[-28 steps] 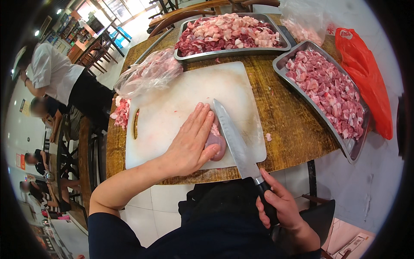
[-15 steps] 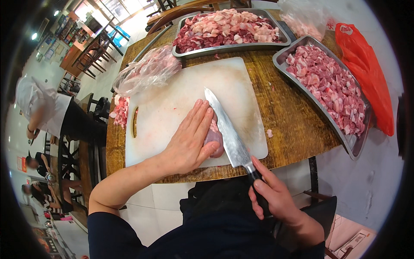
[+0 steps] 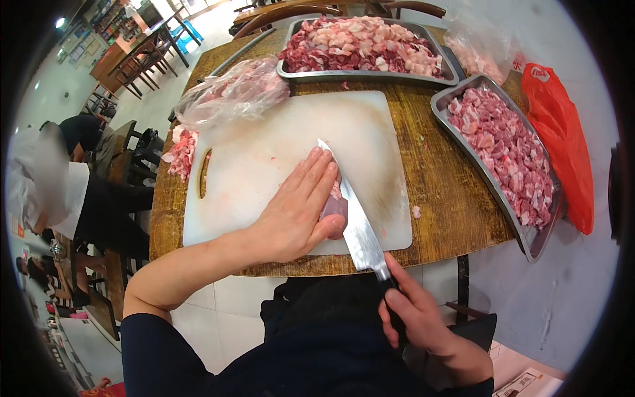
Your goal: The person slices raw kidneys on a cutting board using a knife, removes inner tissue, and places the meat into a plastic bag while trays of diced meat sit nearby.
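Observation:
My left hand (image 3: pixel 294 205) lies flat over a piece of raw meat (image 3: pixel 335 210), pressing it to the white cutting board (image 3: pixel 360 119). Its fingers are stretched out together and the thumb rests against the meat's near end. Most of the meat is hidden under the palm. In my right hand (image 3: pixel 420 316) is the black handle of a large kitchen knife (image 3: pixel 360 231). The blade runs along the meat's right side, tip pointing away from me by my left fingertips. Whether its edge is inside the meat I cannot tell.
A metal tray (image 3: pixel 370 78) heaped with cut meat stands at the back; another tray (image 3: pixel 486 177) of meat chunks is at the right, beside a red plastic bag (image 3: pixel 562 145). A clear bag of meat (image 3: pixel 235 92) overlaps the board's far left corner. Meat scraps (image 3: pixel 180 153) lie left of it.
The view has shifted a little, so the trays sit lower and farther right. Both hands keep their holds, and the knife stays along the meat's right side.

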### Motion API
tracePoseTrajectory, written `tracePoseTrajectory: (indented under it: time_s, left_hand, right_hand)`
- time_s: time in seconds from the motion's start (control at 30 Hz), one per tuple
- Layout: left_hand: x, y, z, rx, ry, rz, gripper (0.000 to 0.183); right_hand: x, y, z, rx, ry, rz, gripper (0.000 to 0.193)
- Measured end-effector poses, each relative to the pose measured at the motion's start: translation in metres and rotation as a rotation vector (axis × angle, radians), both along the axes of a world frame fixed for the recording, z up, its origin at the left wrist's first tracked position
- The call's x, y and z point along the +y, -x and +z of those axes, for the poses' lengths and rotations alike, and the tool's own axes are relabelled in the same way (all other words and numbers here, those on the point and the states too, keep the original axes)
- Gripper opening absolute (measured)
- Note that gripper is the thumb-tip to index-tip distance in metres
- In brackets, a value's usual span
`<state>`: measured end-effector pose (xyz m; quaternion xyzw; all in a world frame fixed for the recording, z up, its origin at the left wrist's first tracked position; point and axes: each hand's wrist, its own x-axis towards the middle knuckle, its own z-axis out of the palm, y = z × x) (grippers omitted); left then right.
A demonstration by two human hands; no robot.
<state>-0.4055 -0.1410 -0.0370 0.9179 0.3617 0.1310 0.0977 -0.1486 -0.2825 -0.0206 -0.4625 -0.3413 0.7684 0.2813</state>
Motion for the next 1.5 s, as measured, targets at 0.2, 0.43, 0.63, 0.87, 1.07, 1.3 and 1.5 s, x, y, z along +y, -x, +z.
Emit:
tracePoseTrajectory:
  time_s: [0.2,0.43,0.63,0.87,1.07,1.3,1.5]
  left_hand:
    - [0.001,0.005,0.0,0.003,-0.025,-0.002,0.073]
    - [0.0,0.002,0.0,-0.01,-0.018,-0.002,0.072]
    - [0.001,0.001,0.002,-0.018,-0.041,-0.011,0.073]
    - [0.005,0.01,0.003,0.04,-0.105,-0.013,0.075]
    - [0.004,-0.001,-0.002,0.006,-0.123,-0.023,0.075]
    - [0.006,0.004,-0.001,0.015,-0.125,0.0,0.083]
    - [0.004,-0.002,-0.001,0.077,-0.154,0.014,0.096]
  right_hand:
    - [0.04,0.026,0.005,-0.062,-0.043,0.019,0.061]
    - [-0.029,-0.012,0.01,-0.102,0.067,0.097,0.061]
    - [0.021,0.015,0.006,-0.09,0.031,0.074,0.061]
    - [0.016,0.022,0.007,-0.147,-0.001,0.12,0.061]
    - [-0.028,-0.002,0.016,-0.184,0.101,0.048,0.064]
    - [0.038,0.04,0.004,-0.035,-0.004,0.085,0.062]
    - [-0.005,0.021,0.01,-0.125,0.026,0.089,0.065]
